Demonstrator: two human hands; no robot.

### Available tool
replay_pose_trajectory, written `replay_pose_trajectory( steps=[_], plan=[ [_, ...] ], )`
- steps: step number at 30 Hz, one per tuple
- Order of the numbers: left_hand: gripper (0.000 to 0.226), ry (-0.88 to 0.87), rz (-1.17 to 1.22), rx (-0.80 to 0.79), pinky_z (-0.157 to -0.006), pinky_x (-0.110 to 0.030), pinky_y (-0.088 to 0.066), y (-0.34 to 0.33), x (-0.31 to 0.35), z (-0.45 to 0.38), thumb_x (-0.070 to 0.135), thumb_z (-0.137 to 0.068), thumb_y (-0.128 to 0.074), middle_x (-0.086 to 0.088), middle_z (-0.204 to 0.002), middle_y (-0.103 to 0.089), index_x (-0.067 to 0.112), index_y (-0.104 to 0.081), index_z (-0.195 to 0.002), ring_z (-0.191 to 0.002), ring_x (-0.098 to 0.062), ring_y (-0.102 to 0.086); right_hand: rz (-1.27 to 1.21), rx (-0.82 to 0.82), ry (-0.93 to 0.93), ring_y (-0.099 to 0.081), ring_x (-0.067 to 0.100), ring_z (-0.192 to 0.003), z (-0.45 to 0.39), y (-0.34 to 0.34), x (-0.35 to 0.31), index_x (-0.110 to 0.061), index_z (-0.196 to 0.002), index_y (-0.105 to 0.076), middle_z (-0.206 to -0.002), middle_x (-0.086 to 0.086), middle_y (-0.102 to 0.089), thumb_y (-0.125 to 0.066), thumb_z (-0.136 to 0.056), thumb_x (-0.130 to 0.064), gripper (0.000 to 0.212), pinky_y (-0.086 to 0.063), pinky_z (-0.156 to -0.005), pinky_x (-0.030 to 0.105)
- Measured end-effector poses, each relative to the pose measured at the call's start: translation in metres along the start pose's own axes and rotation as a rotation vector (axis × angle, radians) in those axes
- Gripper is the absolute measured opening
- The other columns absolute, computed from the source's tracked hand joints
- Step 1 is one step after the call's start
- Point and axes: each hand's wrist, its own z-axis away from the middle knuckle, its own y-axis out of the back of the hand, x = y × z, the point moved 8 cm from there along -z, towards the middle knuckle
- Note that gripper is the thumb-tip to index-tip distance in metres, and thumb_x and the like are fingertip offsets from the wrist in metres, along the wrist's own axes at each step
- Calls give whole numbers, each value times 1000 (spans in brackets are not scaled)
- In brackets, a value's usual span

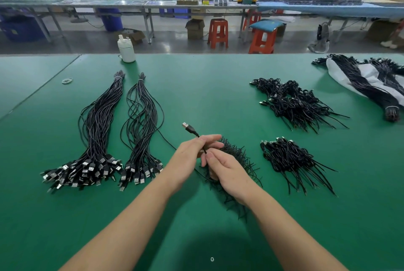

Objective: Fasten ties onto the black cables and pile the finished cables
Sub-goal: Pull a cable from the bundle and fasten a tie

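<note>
I have both hands together over the middle of the green table. My left hand has its fingers curled round a single black cable, whose USB plug sticks up and away to the left, clear of everything. My right hand pinches the same cable just below, thumb and fingers closed on it (I cannot tell whether a tie is already between them). Directly under and behind the hands lies the heap of loose black ties, touching my right wrist.

To the left, two banded bundles of untied cables lie side by side with plugs toward me, near but apart from my left forearm. To the right, a small pile of finished cables sits near the ties, with a larger pile beyond it. Bare green mat runs between the two sides and along the near edge. A white bottle stands at the far edge, and another cable bundle on white wrapping lies at the far right.
</note>
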Motion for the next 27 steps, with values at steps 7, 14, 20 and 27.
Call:
replay_pose_trajectory(
  steps=[7,14,20,27],
  plan=[
    [41,-136,815,147,-82,-34,-59,54,33,-5,25,-98,-40,-15,-97,-74,3,-74,-100,-93,-24,-73,-176,-146,-182,-26,13,-59,7,-34,29,-19,-76,-53,-60,-7,-30,-39,-107,-26,35,-23,-57,29],
    [42,398,5,-476,-42,-23,-47,31,-10,37,29,-96,-47,-21,-76,-71,-6,-70,-96,-51,-23,-67,-402,-54,-303,-23,8,-50,-14,-28,38,-14,-74,-51,-57,-7,-29,-41,-107,-26,36,-23,-49,20],
    [33,299,-466,-209,-86,-37,-57,42,-45,22,20,-109,-34,-7,-107,-74,9,-65,-104,-99,-25,-72,-213,-66,-258,-29,7,-50,-15,-34,30,-20,-73,-52,-59,-7,-35,-38,-108,-30,38,-25,-48,20],
    [43,27,582,320,-103,-41,-50,80,-35,8,21,-109,-21,-17,-128,-65,0,-53,-128,-121,-27,-62,-224,-112,-241,-23,9,-53,-1,-47,35,-19,-73,-53,-58,-8,-29,-40,-108,-28,38,-19,-52,26]
  ],
)
